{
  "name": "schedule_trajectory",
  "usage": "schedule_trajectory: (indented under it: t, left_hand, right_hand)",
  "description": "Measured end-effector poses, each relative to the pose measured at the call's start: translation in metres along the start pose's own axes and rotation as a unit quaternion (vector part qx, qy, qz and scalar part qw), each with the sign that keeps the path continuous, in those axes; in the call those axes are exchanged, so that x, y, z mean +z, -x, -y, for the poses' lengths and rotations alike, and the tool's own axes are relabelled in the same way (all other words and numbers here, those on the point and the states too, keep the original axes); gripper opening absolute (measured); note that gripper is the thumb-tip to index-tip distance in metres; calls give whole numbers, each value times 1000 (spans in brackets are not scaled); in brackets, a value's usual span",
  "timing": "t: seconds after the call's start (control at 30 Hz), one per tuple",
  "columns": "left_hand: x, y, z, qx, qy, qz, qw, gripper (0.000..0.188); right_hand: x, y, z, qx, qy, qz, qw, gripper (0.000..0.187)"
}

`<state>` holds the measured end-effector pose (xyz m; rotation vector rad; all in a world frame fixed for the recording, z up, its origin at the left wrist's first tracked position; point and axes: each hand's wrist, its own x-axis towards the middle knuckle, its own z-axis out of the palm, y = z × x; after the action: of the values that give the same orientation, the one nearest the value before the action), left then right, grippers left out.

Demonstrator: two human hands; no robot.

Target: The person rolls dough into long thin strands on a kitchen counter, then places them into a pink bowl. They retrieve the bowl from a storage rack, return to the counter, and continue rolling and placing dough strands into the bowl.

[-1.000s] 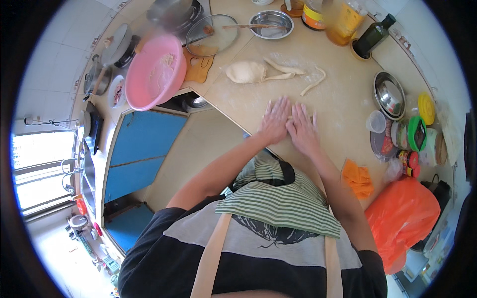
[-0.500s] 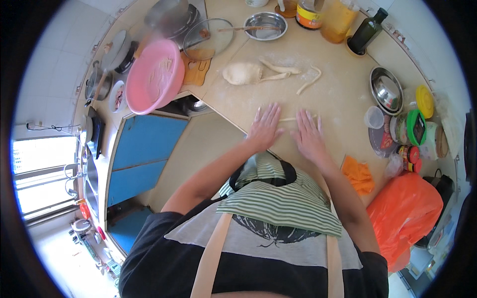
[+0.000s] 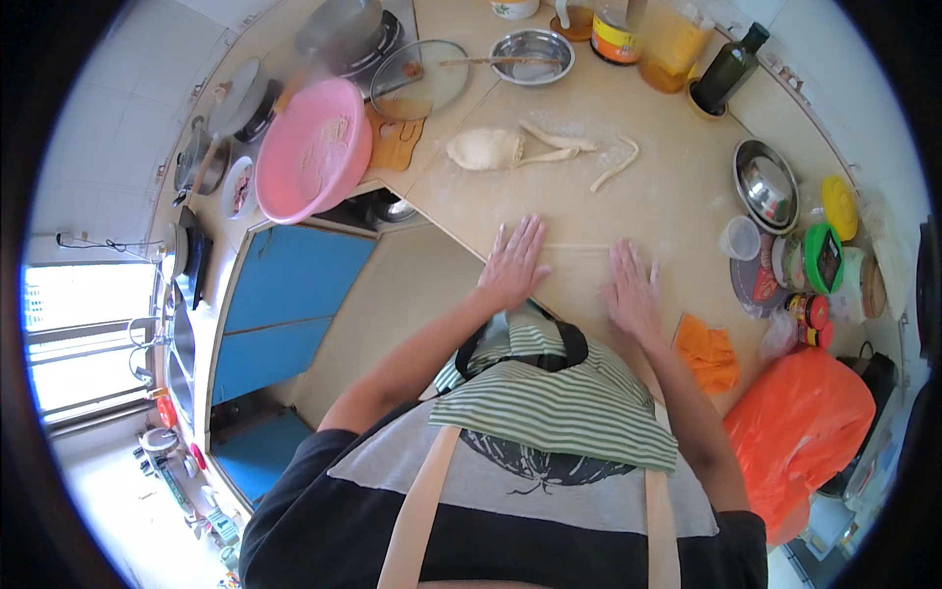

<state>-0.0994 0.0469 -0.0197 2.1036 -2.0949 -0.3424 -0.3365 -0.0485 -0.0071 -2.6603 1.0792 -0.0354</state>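
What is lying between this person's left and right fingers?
A thin, pale dough strand lies on the counter, stretching from the left fingers across to the right fingers. The head view shows it.

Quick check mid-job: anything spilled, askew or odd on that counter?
Nothing looks damaged. The orange cloth lies crumpled on the counter near the right hand, a bit untidy. White dusting around the dough looks like loose flour, which seems normal here; the lean of the dark green bottle may just be fisheye distortion.
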Motion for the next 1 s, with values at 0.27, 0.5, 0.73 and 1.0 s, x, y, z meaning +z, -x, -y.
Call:
schedule_trajectory:
  t: [0.27, 0.5, 0.73, 1.0]
  left_hand:
    - [-2, 5, 4, -22, -26, 47, 998, 74]
    - [-3, -14, 15, -6, -18, -55, 998, 76]
    - [-6, 18, 2, -46, -1, -6, 999, 77]
    - [12, -18, -59, 49, 36, -26, 998, 68]
  right_hand:
    - [1, 6, -16, 8, 67, 42, 997, 60]
    - [4, -4, -23, 19, -16, -60, 998, 61]
    - [-15, 31, -15, 42, 16, 11, 999, 61]
    - [17, -13, 17, -39, -88, -15, 995, 62]
